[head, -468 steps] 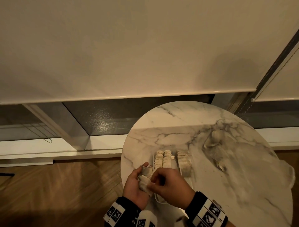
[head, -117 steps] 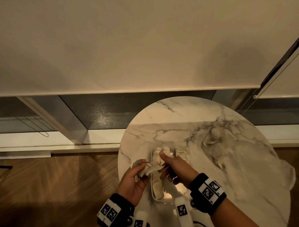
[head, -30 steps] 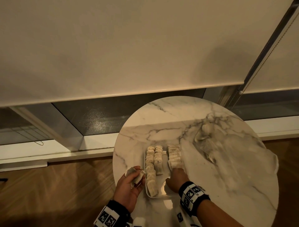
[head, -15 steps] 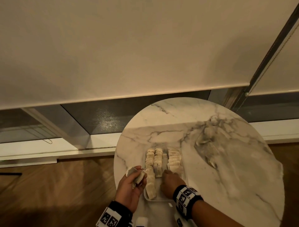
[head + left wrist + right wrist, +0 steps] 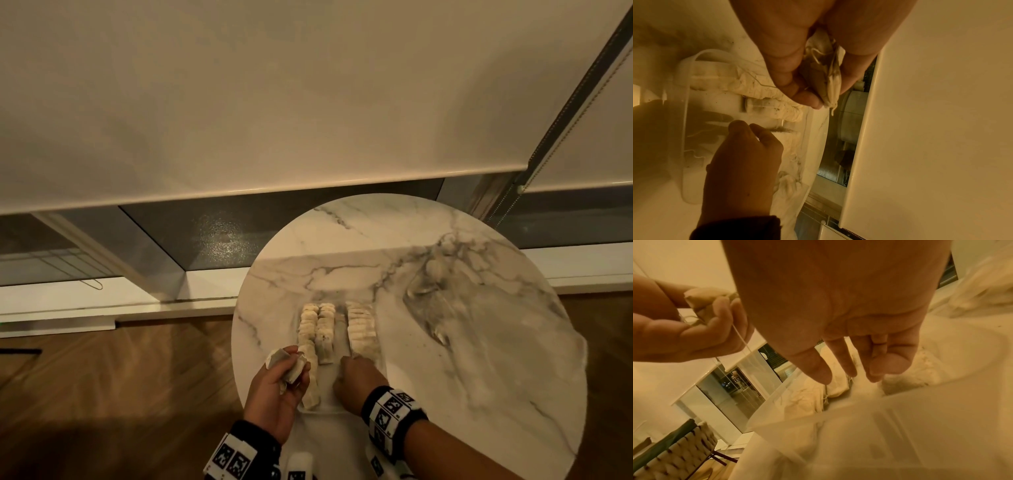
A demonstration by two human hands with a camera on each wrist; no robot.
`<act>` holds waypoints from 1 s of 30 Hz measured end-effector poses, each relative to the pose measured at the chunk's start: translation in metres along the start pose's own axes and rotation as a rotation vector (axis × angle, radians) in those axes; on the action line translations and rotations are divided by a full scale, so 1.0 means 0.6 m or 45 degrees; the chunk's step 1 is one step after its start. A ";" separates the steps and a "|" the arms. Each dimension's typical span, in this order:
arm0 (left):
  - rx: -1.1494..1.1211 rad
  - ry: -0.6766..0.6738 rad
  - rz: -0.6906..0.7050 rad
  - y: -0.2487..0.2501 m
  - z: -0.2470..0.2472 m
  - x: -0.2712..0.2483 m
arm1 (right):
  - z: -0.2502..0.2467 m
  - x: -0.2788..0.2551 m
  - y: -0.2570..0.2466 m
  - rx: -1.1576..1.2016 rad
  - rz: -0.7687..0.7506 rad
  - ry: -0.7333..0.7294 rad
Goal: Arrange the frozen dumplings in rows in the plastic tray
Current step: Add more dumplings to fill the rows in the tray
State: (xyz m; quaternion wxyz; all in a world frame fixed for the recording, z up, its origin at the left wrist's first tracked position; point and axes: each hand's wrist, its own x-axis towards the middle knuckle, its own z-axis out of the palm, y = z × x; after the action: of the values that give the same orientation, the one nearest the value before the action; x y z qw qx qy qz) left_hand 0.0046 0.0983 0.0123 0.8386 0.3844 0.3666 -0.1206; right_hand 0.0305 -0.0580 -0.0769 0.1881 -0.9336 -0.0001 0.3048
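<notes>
A clear plastic tray (image 5: 323, 409) lies on the round marble table (image 5: 479, 359). Pale frozen dumplings (image 5: 317, 329) fill it in three rows, two close together on the left and one on the right (image 5: 361, 329). My left hand (image 5: 299, 371) hovers at the tray's left side and grips a couple of dumplings (image 5: 279, 358), also seen in the left wrist view (image 5: 824, 71). My right hand (image 5: 346, 361) reaches into the tray's near end. The right wrist view shows its fingers (image 5: 849, 363) straight, pointing down between the rows and holding nothing.
A crumpled clear plastic bag (image 5: 431, 294) lies on the table's right half, with a dumpling or so inside. Behind the table are a window sill and a lowered roller blind (image 5: 274, 102). Wooden floor lies left of the table. A woven chair (image 5: 674, 459) stands lower left.
My right hand has shifted from the near end of the right row leftward to the gap beside the middle row. The left hand keeps its dumplings and has barely moved.
</notes>
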 end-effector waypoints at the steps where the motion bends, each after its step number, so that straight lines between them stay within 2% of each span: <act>1: 0.006 -0.006 -0.006 -0.002 0.002 -0.001 | -0.001 -0.002 0.004 0.025 0.004 0.007; 5: -0.011 -0.011 -0.044 -0.011 0.012 0.000 | -0.023 -0.016 0.006 0.221 -0.101 0.064; 8: -0.066 -0.021 -0.090 -0.019 0.022 -0.005 | -0.056 -0.049 -0.001 0.636 -0.152 0.134; 11: -0.106 -0.097 -0.123 -0.022 0.042 -0.023 | -0.097 -0.093 -0.005 1.319 -0.105 -0.066; 13: -0.112 -0.159 -0.118 -0.024 0.056 -0.038 | -0.125 -0.124 -0.004 1.562 -0.112 -0.193; 15: -0.115 -0.217 -0.117 -0.025 0.066 -0.048 | -0.142 -0.147 -0.004 1.605 -0.150 -0.188; 18: -0.054 -0.267 -0.113 -0.023 0.078 -0.056 | -0.149 -0.157 0.001 1.603 -0.155 -0.011; 21: 0.058 -0.297 -0.054 -0.017 0.086 -0.063 | -0.151 -0.155 0.003 1.605 -0.156 0.074; 26: 0.289 -0.294 0.042 -0.005 0.087 -0.070 | -0.163 -0.150 0.005 1.644 -0.205 0.122; 30: 0.398 -0.249 0.049 -0.001 0.080 -0.069 | -0.171 -0.151 0.004 1.652 -0.249 0.110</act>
State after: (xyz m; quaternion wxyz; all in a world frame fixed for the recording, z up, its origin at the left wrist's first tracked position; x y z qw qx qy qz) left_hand 0.0004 0.0595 0.0624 0.8024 0.5035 0.2526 -0.1970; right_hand 0.0148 -0.1066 0.0502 0.7398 -0.6377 0.1064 0.1866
